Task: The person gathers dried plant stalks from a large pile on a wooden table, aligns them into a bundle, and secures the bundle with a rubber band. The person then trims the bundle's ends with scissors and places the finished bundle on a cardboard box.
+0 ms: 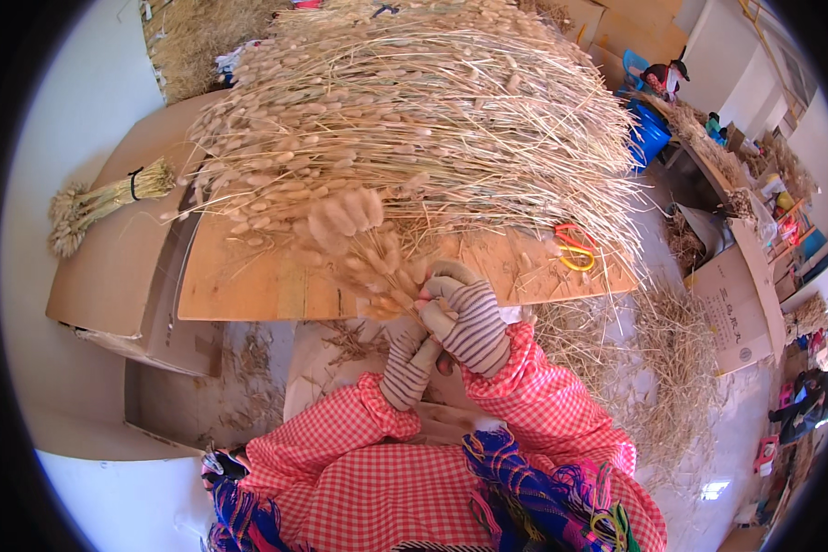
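Note:
A small bunch of dried bunny-tail grass is held over the front edge of the wooden table, its fluffy heads pointing up and to the left. My right hand, in a striped knit glove with bare fingertips, grips the stems from above. Just below it, my left hand in a matching glove closes around the lower stems; its fingers are partly hidden. Behind the bunch, a large heap of dried grass stems covers most of the table. Scissors with red and yellow handles lie at the heap's right front.
A bundle tied with a black band rests on a cardboard box at left. Loose straw litters the floor at right. Farther off are a printed carton, a blue barrel and a seated person.

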